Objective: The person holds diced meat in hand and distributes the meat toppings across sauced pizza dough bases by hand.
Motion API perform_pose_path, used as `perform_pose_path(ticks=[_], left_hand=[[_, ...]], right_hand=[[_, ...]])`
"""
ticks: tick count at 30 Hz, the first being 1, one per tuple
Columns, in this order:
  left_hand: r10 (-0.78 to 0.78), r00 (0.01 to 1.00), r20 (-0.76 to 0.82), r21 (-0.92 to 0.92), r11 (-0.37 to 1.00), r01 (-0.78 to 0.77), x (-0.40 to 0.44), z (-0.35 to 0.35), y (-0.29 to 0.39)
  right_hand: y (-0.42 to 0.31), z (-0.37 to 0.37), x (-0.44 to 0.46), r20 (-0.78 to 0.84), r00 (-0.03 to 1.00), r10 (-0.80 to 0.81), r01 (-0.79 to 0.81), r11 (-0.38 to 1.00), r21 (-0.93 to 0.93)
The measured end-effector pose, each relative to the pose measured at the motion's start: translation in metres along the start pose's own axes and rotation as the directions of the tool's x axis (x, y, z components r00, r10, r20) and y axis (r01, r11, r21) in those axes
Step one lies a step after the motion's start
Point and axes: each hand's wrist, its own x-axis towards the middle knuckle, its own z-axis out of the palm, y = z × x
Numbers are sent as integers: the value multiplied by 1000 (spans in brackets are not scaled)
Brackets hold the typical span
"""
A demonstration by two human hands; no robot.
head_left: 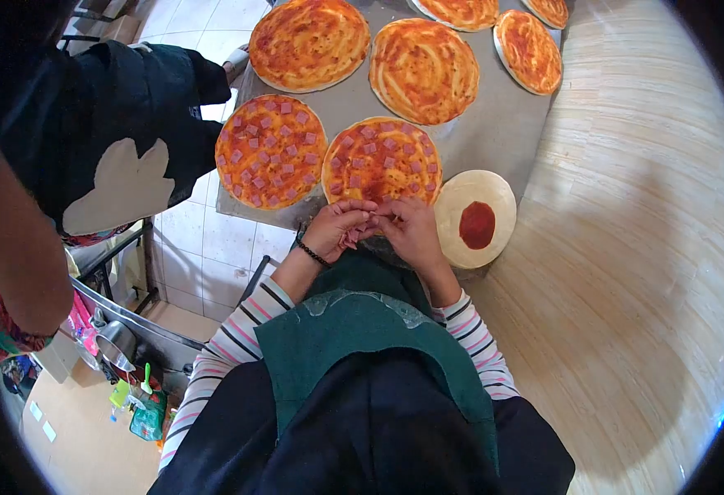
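Both my hands meet over the near edge of a round pizza base (385, 157) spread with sauce and dotted with pink ham squares. My left hand (341, 229), with a dark bead bracelet at the wrist, is closed around several ham pieces (350, 238). Beside it, touching it, my right hand (409, 231) has its fingers pinched together; what they hold is too small to make out. To the left lies another sauced base (271, 152) with ham squares. A pale dough round (476, 219) with a red sauce patch in its middle is just right of my right hand.
More sauced bases (425, 71) without ham lie farther back on the grey table (506, 132). A person in a dark apron (123, 124) stands at the left. A wood-patterned wall (626, 247) borders the right side. Pots and bags (149, 414) are at the lower left.
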Motion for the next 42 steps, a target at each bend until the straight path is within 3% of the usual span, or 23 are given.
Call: perform_pose_path(ticks=[2, 3, 4, 5, 6, 8, 12, 13, 14, 15, 17, 21, 24, 26, 27, 28, 29, 33, 35, 36, 38, 39, 42], left_hand=[[1, 999, -42, 24, 1000, 0, 1, -2, -2], [2, 997, -83, 50, 999, 2, 0, -4, -2], [2, 996, -84, 49, 999, 2, 0, -5, -2], [-6, 997, -81, 46, 999, 9, -1, -7, 0], [-11, 997, -78, 45, 999, 15, -1, -8, 1], [-9, 997, -73, 49, 999, 13, 0, -10, 2], [34, 993, -117, 14, 999, -33, -3, -3, 2], [33, 992, -122, 10, 999, -32, -3, -2, 1], [53, 992, -111, 12, 999, -52, -3, -1, 1], [72, 993, -98, 13, 997, -71, -3, 0, 0], [61, 997, -57, 46, 997, -58, 1, -8, -4], [17, 997, -71, 125, 992, -8, -3, -7, -5], [3, 994, -108, 148, 989, 13, -5, -10, -5], [13, 990, -142, 143, 990, 7, -5, -13, -5], [25, 985, -171, 143, 990, 0, -6, -14, -4], [26, 985, -171, 143, 990, -2, -6, -15, -4], [24, 984, -174, 138, 990, 0, -7, -14, -2], [19, 988, -154, 81, 997, -6, -14, -11, 3], [11, 988, -152, 63, 998, -1, -13, -13, 3], [0, 990, -145, 49, 999, 7, -13, -14, 3], [-21, 993, -114, 130, 991, 36, -14, -16, 2], [-41, 996, -85, 214, 975, 59, -13, -16, 2], [-37, 996, -82, 207, 977, 53, -11, -19, -8]], right_hand=[[8, 5, -1, -13, 965, 262, -232, 874, 427], [13, 2, 4, -11, 965, 262, -232, 874, 427], [19, -3, 11, -109, 958, 265, -252, 961, 116], [24, -7, 18, -204, 950, 235, -277, 939, -206], [26, -5, 23, -204, 951, 234, -275, 939, -206], [26, 0, 30, -302, 952, 49, -193, 863, -467], [20, 1, 29, -353, 935, 29, -192, 879, -437], [18, 4, 22, -235, 961, 145, -168, 982, -83], [17, 6, 15, -82, 974, 210, -179, 942, 284], [15, 9, 9, -80, 974, 212, -182, 942, 281], [13, 14, 1, 265, 927, 265, -364, 802, 473], [17, 18, -2, 214, 935, 282, -353, 773, 526], [19, 14, 5, 203, 939, 276, -337, 850, 405], [27, 17, 17, -75, 953, 293, -275, 942, 191], [28, 17, 23, -75, 954, 292, -273, 943, 191], [29, 17, 28, -149, 976, 156, -166, 985, -56], [28, 17, 32, -188, 982, 4, -62, 950, -307], [18, 18, 36, -189, 978, 91, -172, 865, -472], [13, 11, 32, -168, 953, 253, -272, 957, -103], [13, 14, 26, -165, 953, 254, -273, 956, -104], [12, 22, 11, 27, 987, 160, -161, 943, 292], [1, 19, 7, 27, 986, 162, -163, 944, 288], [-19, 12, 0, 105, 990, 96, -106, 990, 90]])
